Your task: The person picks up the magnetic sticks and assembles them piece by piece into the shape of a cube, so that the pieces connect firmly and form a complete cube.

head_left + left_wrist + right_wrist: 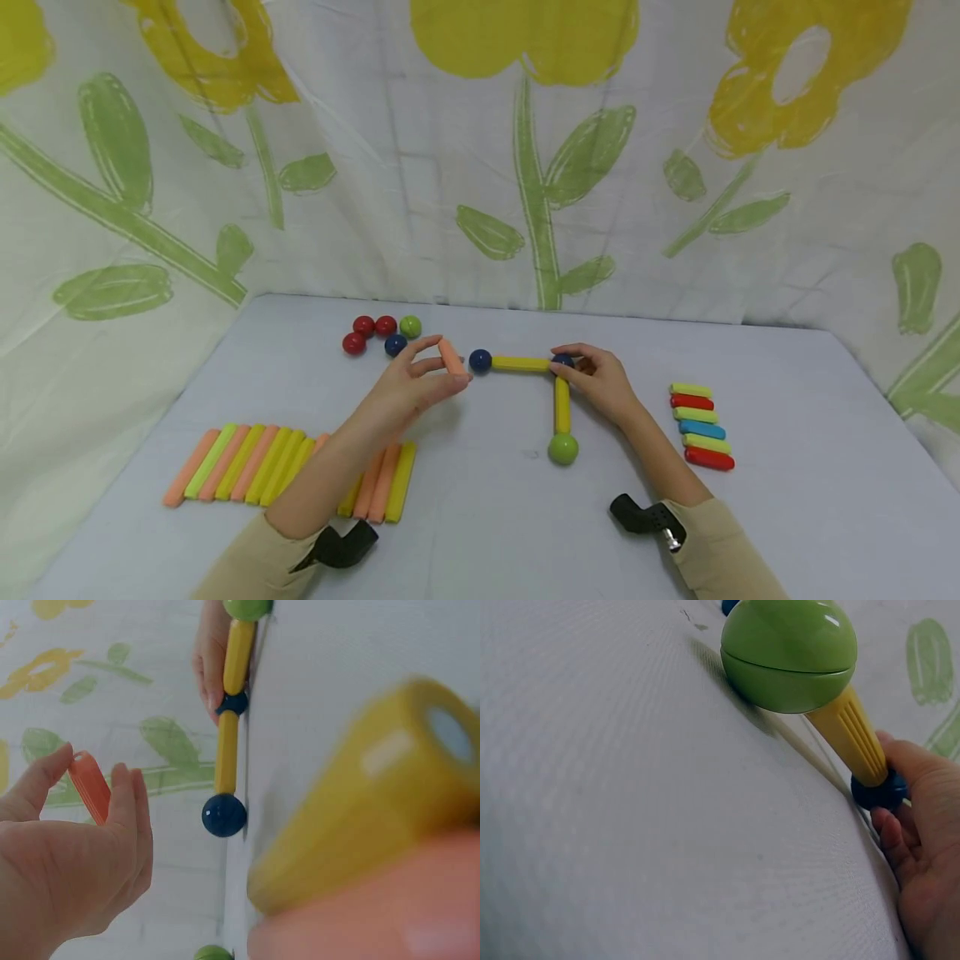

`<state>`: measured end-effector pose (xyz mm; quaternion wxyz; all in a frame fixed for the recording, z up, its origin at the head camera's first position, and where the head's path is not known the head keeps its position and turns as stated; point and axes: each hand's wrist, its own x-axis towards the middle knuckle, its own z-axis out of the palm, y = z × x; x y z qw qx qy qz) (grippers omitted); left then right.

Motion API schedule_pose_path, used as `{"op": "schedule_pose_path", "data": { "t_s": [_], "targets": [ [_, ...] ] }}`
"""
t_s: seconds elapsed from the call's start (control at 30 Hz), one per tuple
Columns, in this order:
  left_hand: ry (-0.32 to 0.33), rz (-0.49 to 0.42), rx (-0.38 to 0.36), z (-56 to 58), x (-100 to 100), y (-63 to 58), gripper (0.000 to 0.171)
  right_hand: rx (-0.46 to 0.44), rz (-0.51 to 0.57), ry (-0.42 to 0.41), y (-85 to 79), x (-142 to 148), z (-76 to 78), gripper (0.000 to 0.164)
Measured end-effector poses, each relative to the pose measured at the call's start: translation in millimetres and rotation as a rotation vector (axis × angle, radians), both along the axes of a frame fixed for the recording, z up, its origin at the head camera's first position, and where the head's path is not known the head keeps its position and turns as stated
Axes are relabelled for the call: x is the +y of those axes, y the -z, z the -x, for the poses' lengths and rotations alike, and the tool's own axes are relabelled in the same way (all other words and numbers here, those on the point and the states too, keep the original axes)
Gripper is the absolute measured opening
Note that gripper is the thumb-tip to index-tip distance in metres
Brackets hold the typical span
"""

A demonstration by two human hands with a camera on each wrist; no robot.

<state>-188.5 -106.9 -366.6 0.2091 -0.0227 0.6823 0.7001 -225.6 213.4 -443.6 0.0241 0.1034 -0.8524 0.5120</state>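
My left hand (pixel 405 393) pinches a short orange stick (pixel 452 357) between thumb and fingers, raised above the table in the left wrist view. My right hand (pixel 604 385) grips a dark blue ball (pixel 876 792) at the corner of an L of joined parts. From that ball one yellow stick (pixel 520 364) runs left to another blue ball (pixel 481 361). A second yellow stick (pixel 562 406) comes toward me and ends in a green ball (pixel 563 448). The orange stick is close to the left blue ball in the head view, not joined to it.
Long orange, yellow and lime sticks (pixel 255 463) lie in a row at the left, partly hidden by my left forearm. Several red, blue and green balls (pixel 386 326) sit behind my left hand. Short coloured sticks (pixel 702 428) line up at the right. A flowered cloth (pixel 420 183) hangs behind.
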Motion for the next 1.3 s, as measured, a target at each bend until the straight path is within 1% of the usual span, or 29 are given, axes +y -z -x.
{"op": "schedule_pose_path", "data": {
  "t_s": [0.07, 0.13, 0.2, 0.27, 0.37, 0.5, 0.63, 0.73, 0.93, 1.1, 1.17, 1.3],
  "targets": [
    [-0.025, -0.134, -0.056, 4.1, 5, -0.1, 0.082, 0.002, 0.003, -0.004, -0.6, 0, 0.0, 0.034],
    [-0.034, -0.235, -0.095, 7.5, 9, 0.8, 0.08, 0.004, 0.004, -0.005, -0.4, 0, 0.4, 0.033],
    [-0.024, -0.287, -0.11, 9.8, 12, 3.1, 0.078, 0.006, 0.004, -0.007, -0.5, 0, 0.6, 0.033],
    [-0.006, -0.302, -0.113, 10.9, 15, 6.4, 0.077, 0.01, 0.005, -0.008, -1.0, 0, 0.5, 0.033],
    [0.017, -0.288, -0.131, 10.7, 18, 12.3, 0.075, 0.011, 0.01, -0.01, -1.4, -1, 0.1, 0.034],
    [0.046, -0.244, -0.171, 9.0, 21, 18.9, 0.073, -0.001, 0.007, -0.007, -0.3, 0, -0.1, 0.033],
    [0.084, -0.227, -0.184, 6.9, 23, 22.9, 0.069, -0.012, 0.011, -0.004, -1.2, 0, -1.5, 0.033],
    [0.089, -0.226, -0.195, 5.7, 23, 24.4, 0.067, -0.016, 0.022, -0.004, -2.3, 1, -2.1, 0.034],
    [0.035, -0.212, -0.208, 6.4, 24, 24.3, 0.064, -0.02, 0.026, 0.002, -2.7, 2, -1.6, 0.033],
    [-0.026, -0.158, -0.197, 10.1, 22, 23.0, 0.063, 0.008, 0.027, 0.02, -1.4, 2, -0.7, 0.032],
    [-0.032, -0.135, -0.192, 11.5, 20, 22.6, 0.063, 0.028, 0.023, 0.021, -0.2, 2, -0.2, 0.032],
    [-0.025, -0.105, -0.174, 13.3, 16, 22.9, 0.062, 0.061, 0.015, 0.025, 1.6, 2, 0.1, 0.029]
  ]
}}
